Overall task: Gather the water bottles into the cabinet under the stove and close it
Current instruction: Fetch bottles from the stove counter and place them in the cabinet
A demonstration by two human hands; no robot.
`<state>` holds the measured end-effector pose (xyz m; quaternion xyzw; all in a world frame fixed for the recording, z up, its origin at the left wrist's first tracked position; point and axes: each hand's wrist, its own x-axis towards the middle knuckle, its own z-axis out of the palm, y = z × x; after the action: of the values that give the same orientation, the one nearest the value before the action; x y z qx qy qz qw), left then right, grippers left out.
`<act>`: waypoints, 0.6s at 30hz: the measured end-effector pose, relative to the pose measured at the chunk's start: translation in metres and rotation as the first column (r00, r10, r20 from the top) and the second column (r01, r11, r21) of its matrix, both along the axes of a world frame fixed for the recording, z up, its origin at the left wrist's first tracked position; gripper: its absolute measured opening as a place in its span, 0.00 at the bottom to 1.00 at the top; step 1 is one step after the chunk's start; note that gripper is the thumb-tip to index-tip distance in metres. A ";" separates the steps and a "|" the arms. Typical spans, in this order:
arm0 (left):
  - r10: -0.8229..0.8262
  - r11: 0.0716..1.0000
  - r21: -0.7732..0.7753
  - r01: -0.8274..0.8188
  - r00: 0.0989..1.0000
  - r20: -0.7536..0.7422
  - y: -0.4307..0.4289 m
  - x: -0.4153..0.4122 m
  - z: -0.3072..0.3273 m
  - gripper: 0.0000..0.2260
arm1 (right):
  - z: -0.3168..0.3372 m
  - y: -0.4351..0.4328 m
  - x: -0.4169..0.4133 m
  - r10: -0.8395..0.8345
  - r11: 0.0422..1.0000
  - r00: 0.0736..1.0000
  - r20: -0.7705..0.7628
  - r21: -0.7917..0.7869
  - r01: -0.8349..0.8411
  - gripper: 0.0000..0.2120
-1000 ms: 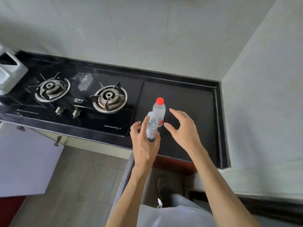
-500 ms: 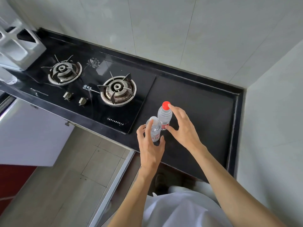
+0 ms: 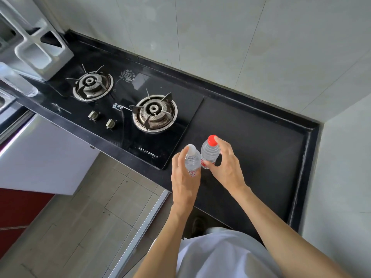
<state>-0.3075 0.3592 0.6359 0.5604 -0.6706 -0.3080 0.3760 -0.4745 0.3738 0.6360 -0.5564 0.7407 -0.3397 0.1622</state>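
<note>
Two small clear water bottles stand side by side on the black counter (image 3: 261,157), right of the stove (image 3: 124,109). The white-capped bottle (image 3: 191,159) is gripped by my left hand (image 3: 184,177). The red-capped bottle (image 3: 209,151) is enclosed by my right hand (image 3: 226,167), fingers over its cap and thumb at its label. A third clear bottle (image 3: 16,81) lies at the far left on the counter. An open cabinet door's edge (image 3: 140,227) shows below the counter front; the cabinet's inside is hidden.
A white rack (image 3: 38,49) stands at the back left of the counter. Two stove knobs (image 3: 102,119) sit near the front edge. A white cabinet door (image 3: 40,157) stands open at the left over the tiled floor (image 3: 80,227). Walls close the corner at right.
My right hand has closed in from open fingers onto the red-capped bottle. My left hand keeps its hold on the white-capped bottle. The camera has moved closer and turned right.
</note>
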 end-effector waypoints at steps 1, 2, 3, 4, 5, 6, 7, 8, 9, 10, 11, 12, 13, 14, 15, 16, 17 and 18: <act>0.005 1.000 -0.004 -0.005 1.000 0.010 -0.002 -0.001 0.001 0.48 | 0.000 -0.003 0.000 -0.005 1.000 1.000 0.008 -0.003 0.005 0.46; 0.011 1.000 0.002 -0.011 1.000 0.016 -0.005 -0.003 0.002 0.48 | 0.000 -0.005 0.000 -0.014 1.000 1.000 0.016 -0.007 0.014 0.45; 0.019 1.000 0.018 -0.020 1.000 0.017 -0.007 -0.004 0.005 0.48 | 0.001 -0.007 -0.001 -0.025 1.000 0.999 0.024 -0.010 0.026 0.45; 0.031 0.999 0.040 -0.031 0.999 0.014 -0.010 -0.005 0.007 0.47 | 0.001 -0.009 -0.002 -0.035 0.999 0.999 0.034 -0.009 0.036 0.45; 0.043 0.997 0.063 -0.044 0.999 0.009 -0.013 -0.007 0.009 0.45 | 0.002 -0.012 -0.004 -0.041 0.999 0.998 0.041 -0.003 0.042 0.45; 0.054 0.995 0.083 -0.055 0.998 0.007 -0.016 -0.008 0.010 0.42 | 0.003 -0.015 -0.004 -0.046 0.999 0.998 0.049 0.005 0.046 0.46; 0.062 0.993 0.104 -0.063 0.998 0.005 -0.019 -0.009 0.011 0.40 | 0.004 -0.018 -0.005 -0.054 0.998 0.997 0.061 0.012 0.054 0.47; 0.065 0.990 0.123 -0.065 0.998 0.003 -0.022 -0.010 0.011 0.39 | 0.005 -0.020 -0.004 -0.067 0.998 0.995 0.075 0.017 0.065 0.48; 0.067 0.988 0.137 -0.067 0.998 0.003 -0.025 -0.012 0.012 0.40 | 0.006 -0.023 -0.004 -0.081 0.997 0.993 0.087 0.023 0.079 0.50; 0.071 0.987 0.146 -0.071 0.997 0.008 -0.027 -0.013 0.013 0.41 | 0.007 -0.025 -0.004 -0.093 0.995 0.991 0.098 0.027 0.091 0.52; 0.073 0.986 0.151 -0.074 0.997 0.013 -0.030 -0.014 0.013 0.42 | 0.008 -0.026 -0.003 -0.104 0.994 0.989 0.106 0.030 0.101 0.52; 0.073 0.985 0.154 -0.075 0.997 0.021 -0.031 -0.014 0.013 0.44 | 0.008 -0.027 -0.003 -0.113 0.993 0.987 0.116 0.030 0.110 0.52; 0.072 0.985 0.155 -0.076 0.997 0.029 -0.033 -0.014 0.014 0.46 | 0.008 -0.027 -0.003 -0.123 0.992 0.984 0.126 0.028 0.120 0.52; 0.075 0.984 0.162 -0.079 0.997 0.029 -0.034 -0.013 0.014 0.46 | 0.007 -0.026 -0.002 -0.132 0.991 0.981 0.139 0.022 0.131 0.52; 0.081 0.982 0.171 -0.084 0.996 0.023 -0.036 -0.012 0.014 0.44 | 0.007 -0.025 -0.001 -0.146 0.989 0.978 0.149 0.016 0.145 0.52; 0.083 0.980 0.181 -0.085 0.996 0.017 -0.037 -0.011 0.014 0.43 | 0.007 -0.024 0.002 -0.162 0.987 0.975 0.154 0.013 0.162 0.52; 0.083 0.979 0.187 -0.084 0.996 0.014 -0.037 -0.009 0.014 0.41 | 0.008 -0.023 0.005 -0.175 0.984 0.973 0.152 0.010 0.176 0.52; 0.081 0.979 0.188 -0.083 0.997 0.015 -0.037 -0.007 0.014 0.41 | 0.010 -0.022 0.008 -0.180 0.984 0.973 0.143 0.006 0.181 0.52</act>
<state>-0.3146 0.3221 0.6502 0.6219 -0.6160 -0.3523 0.3312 -0.4661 0.3518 0.6458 -0.4618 0.7734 -0.3947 0.1812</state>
